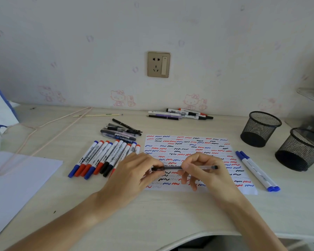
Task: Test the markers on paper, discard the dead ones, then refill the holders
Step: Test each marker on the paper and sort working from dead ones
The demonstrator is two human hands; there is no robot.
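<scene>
Both hands at lower centre of the frame, over the test paper [188, 144] full of red, blue and black squiggles. Left hand [134, 171] pinching the dark cap end of a thin clear pen [172, 167]; right hand [205, 169] with its grip curled round the barrel. Row of red, blue and black markers [101, 158] left of the paper on the surface [152, 211]. Two blue markers [257, 171] just right of the paper. Two mesh holders [260, 128] at far right
</scene>
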